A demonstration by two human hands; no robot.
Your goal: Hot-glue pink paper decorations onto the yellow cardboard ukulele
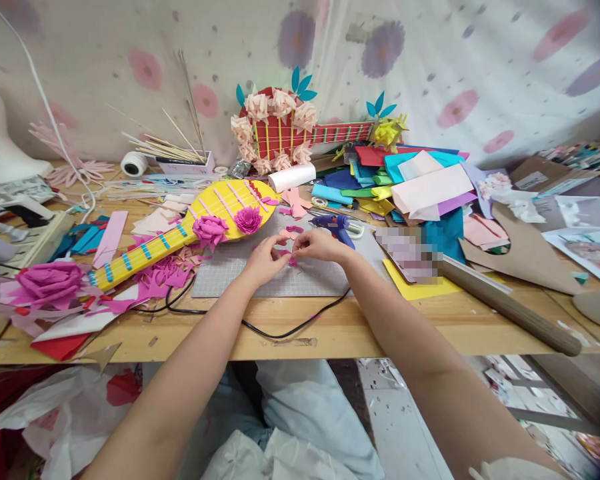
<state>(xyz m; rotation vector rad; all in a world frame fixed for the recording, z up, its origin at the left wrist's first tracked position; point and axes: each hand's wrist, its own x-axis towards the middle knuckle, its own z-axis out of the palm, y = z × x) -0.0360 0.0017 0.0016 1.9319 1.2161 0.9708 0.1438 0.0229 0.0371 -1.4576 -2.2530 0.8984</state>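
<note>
My left hand (266, 257) and my right hand (318, 245) meet over a grey cutting mat (260, 277) and pinch a small magenta paper piece (291, 257) between their fingertips. Several pink paper bits (294, 230) lie on the mat just beyond them. A yellow paper guitar (180, 230) with two magenta paper flowers (230, 225) lies to the left. A blue glue gun (336, 225) rests just behind my right hand.
A red paper guitar (300, 133) with peach flowers leans on the back cloth. Coloured paper sheets (410, 180) pile up at right, beside a brown cardboard tube (510, 310). A black cable (260, 327) loops along the front table edge. Magenta scraps and a big paper rose (47, 283) lie left.
</note>
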